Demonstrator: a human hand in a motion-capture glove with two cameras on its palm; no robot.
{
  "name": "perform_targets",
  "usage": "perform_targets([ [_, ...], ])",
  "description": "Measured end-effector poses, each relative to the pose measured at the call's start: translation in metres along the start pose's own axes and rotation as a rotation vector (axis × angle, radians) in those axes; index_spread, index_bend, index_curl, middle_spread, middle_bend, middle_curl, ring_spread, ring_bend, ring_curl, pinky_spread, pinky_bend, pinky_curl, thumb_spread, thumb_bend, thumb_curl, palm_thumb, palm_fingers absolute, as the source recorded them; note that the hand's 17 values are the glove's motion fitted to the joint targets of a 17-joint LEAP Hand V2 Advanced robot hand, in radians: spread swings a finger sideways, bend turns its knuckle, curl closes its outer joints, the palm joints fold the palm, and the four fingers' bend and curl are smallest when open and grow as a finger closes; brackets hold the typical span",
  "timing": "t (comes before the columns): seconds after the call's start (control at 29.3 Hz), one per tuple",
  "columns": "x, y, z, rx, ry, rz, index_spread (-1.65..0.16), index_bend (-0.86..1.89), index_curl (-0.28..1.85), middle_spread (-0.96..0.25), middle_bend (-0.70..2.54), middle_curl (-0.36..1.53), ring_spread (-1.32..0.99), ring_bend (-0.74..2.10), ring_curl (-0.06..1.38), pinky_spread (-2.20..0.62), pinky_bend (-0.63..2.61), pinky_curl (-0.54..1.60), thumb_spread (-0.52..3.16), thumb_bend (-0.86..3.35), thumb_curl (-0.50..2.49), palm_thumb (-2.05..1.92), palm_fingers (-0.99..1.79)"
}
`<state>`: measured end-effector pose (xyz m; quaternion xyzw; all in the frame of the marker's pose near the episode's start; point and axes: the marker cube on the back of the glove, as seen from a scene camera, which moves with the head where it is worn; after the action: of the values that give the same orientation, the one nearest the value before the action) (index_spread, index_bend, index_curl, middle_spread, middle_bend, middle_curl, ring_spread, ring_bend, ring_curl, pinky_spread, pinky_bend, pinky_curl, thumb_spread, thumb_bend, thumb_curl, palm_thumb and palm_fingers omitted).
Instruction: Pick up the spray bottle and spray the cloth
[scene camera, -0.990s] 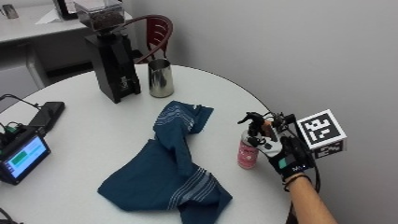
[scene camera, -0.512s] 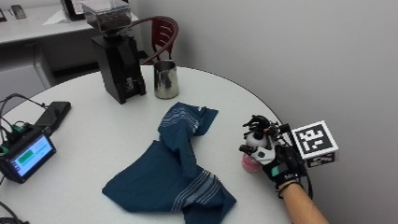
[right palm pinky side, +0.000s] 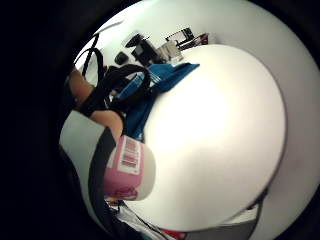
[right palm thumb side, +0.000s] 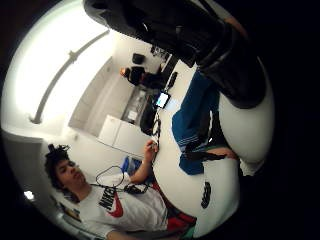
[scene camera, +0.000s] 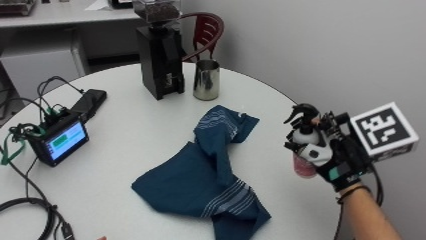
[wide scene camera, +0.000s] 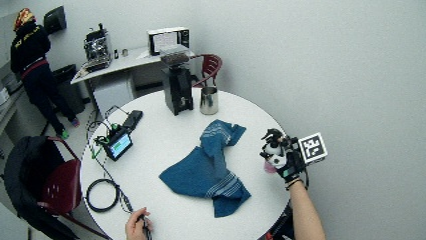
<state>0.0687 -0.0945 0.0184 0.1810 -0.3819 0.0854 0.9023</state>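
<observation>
So we see the gloved right hand (scene camera: 333, 157) at the right edge of the round white surface (scene camera: 133, 145), fingers (scene camera: 311, 151) curled around a pink spray bottle (scene camera: 304, 150) with a black trigger head. The bottle sits upright in the grip, apparently lifted off the surface, nozzle pointing toward the cloth. In the little-finger palm view the bottle (right palm pinky side: 128, 170) fills the spot next to the palm and we spot a white label with a barcode on it, but the print is too small to read.

The blue cloth (scene camera: 210, 175), with thin white stripes near its ends, lies crumpled mid-surface, apart from the bottle. Further back stand a black coffee grinder (scene camera: 160, 55) and a steel pitcher (scene camera: 206, 80) just beside it. A small screen device (scene camera: 60, 140) sits on the left side.
</observation>
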Motion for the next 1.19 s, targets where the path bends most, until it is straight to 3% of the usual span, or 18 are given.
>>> perform_targets([
  [0.24,-0.067,-0.037,-0.029,-0.232,0.216,0.024,-0.28,0.07,0.18,-0.09,0.35,0.46,-0.11,0.59,0.44,0.01,0.41,0.38,0.74,-0.01,0.51,1.01,1.09],
  [0.51,-0.014,-0.018,0.040,-0.447,0.312,0.180,-0.28,0.08,0.18,-0.09,0.35,0.47,-0.11,0.60,0.44,-0.02,0.42,0.38,0.71,-0.02,0.55,1.02,1.09],
  [0.85,-0.051,-0.048,0.018,-0.388,0.318,0.129,-0.28,0.08,0.19,-0.09,0.35,0.48,-0.11,0.61,0.44,-0.02,0.42,0.38,0.69,-0.02,0.59,1.01,1.08],
  [1.19,-0.004,-0.021,0.059,-0.519,0.366,0.227,-0.29,0.08,0.19,-0.09,0.34,0.48,-0.11,0.61,0.44,-0.03,0.44,0.38,0.68,-0.03,0.61,1.01,1.08],
])
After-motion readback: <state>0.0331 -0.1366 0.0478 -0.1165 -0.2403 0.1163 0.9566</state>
